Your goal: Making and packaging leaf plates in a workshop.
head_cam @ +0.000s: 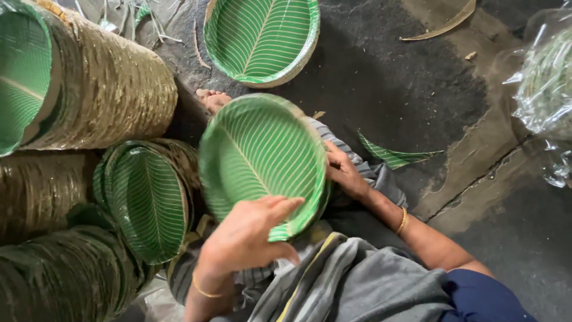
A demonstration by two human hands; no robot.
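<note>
- Grip of the left hand (247,235) closed over the near rim of a green leaf-patterned plate (262,158), fingers draped across the printed face and thumb tucked beneath (the thumb itself out of sight).
- Grip of the right hand (342,173) pressed against the plate's far edge from behind; fingers hidden by the rim, so whether curled shut or lying flat cannot be told.
- Plate held off the floor, above the lap, tilted so the ribbed green face looks up toward the camera; one hand on each side, likely to keep the light disc steady while it is turned.
- Thin gold bangles (402,222) on both wrists; grey striped cloth (351,280) bunched over the knees below the plate.
- Long rolls of nested plates (101,95) lying on their sides to the left, brown backs outward and green faces showing at the open ends, stacked close within arm's reach.
- Shorter stack (149,200) just beside the held plate, green face up.
- Single loose plate (262,39) resting flat on the dark concrete floor (387,77) further out, apart from the rolls.
- Torn green scrap (393,156) on the floor to the right, near the right forearm.
- Clear plastic bag (545,83) holding more green plates at the far right edge.
</note>
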